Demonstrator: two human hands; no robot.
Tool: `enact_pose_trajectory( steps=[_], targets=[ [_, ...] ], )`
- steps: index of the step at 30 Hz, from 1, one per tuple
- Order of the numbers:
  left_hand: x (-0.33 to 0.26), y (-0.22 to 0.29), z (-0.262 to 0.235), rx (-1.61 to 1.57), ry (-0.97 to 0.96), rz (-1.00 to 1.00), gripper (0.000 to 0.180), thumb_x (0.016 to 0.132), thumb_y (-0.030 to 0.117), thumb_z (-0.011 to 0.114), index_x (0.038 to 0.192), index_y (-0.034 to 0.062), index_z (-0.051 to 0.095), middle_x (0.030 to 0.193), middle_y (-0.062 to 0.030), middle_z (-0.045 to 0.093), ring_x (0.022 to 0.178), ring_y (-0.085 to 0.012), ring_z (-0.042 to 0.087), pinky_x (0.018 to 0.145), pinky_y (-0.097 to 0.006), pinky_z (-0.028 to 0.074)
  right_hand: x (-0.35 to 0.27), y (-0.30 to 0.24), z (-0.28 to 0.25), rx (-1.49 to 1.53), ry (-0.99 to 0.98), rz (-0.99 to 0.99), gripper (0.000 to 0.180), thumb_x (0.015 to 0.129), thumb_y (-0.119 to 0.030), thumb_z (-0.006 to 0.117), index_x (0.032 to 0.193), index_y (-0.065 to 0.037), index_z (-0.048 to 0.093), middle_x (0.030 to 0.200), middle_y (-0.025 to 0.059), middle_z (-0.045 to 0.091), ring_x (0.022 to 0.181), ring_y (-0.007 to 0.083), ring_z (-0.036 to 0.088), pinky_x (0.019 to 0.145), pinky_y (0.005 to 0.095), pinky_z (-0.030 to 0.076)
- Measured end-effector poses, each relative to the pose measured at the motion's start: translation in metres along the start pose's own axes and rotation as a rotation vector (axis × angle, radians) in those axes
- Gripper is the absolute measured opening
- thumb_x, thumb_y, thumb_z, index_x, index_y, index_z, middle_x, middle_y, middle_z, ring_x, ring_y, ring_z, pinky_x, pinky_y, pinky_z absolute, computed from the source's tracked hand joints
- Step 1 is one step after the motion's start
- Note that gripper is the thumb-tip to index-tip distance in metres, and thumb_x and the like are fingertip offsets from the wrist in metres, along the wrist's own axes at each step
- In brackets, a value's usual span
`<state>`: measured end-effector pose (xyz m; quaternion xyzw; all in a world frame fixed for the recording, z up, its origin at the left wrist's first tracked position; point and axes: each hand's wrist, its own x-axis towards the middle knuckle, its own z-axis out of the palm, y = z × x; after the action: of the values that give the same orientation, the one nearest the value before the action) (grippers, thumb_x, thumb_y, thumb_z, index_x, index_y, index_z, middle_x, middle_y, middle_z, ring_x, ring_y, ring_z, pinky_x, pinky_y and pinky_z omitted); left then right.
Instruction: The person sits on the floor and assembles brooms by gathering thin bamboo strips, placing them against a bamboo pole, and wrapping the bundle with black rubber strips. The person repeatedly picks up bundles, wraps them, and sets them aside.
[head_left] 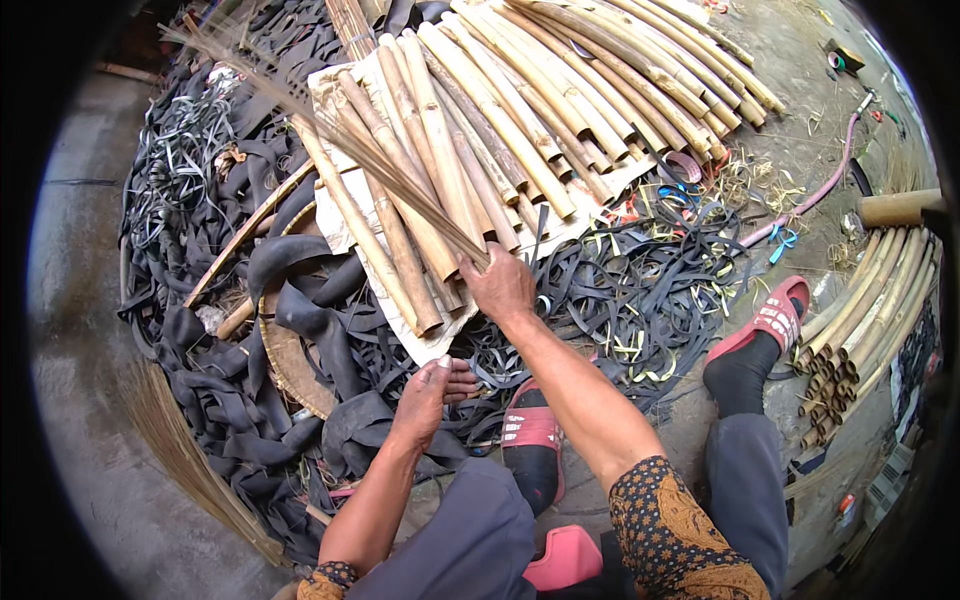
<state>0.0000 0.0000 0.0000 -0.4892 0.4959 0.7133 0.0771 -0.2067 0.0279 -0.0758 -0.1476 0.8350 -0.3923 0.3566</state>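
My right hand point(500, 287) is closed around the lower end of a bundle of long, thin brown sticks point(390, 180). The bundle slants up and to the left, its far ends fanned out and blurred. Lower and a little to the left, my left hand point(432, 396) holds nothing, its fingers stretched to the right and the thumb up. Under the bundle, several bamboo poles point(500, 90) lie side by side on a pale sheet point(428, 345). My left hand is just below the near corner of that sheet, above black rubber strips.
Black rubber strips point(640, 290) are heaped around the sheet, with wider rubber pieces point(300, 310) at left. More thin sticks point(190, 450) lie at lower left. Stacked bamboo tubes point(850, 350) are at right, near blue scissors point(783, 243). My feet wear pink slippers point(533, 428).
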Motion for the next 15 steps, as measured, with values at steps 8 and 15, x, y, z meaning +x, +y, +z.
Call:
enact_pose_trajectory(
  steps=[8,15],
  targets=[
    [-0.002,-0.008,-0.003,0.016,0.026,-0.03,0.044,0.111,0.039,0.046,0.121,-0.0011,0.06,0.106,-0.0127,0.071,0.094,-0.0186,0.07,0.088,-0.033,0.057,0.022,0.016,-0.005,-0.123,0.055,-0.117,0.052,0.095,-0.049,0.066,0.116,-0.001,0.068,0.097,0.0247,0.074,0.094,0.0416,0.073,0.084,0.05,0.057],
    [-0.008,-0.018,-0.012,0.085,0.033,-0.062,0.044,0.111,0.039,0.047,0.121,-0.0015,0.061,0.107,-0.0116,0.07,0.095,-0.0176,0.068,0.088,-0.031,0.054,0.069,0.059,-0.037,0.112,-0.096,-0.195,0.047,0.086,-0.04,0.059,0.096,0.005,0.069,0.07,0.0208,0.064,0.07,0.0271,0.062,0.07,0.0407,0.05]
  ],
)
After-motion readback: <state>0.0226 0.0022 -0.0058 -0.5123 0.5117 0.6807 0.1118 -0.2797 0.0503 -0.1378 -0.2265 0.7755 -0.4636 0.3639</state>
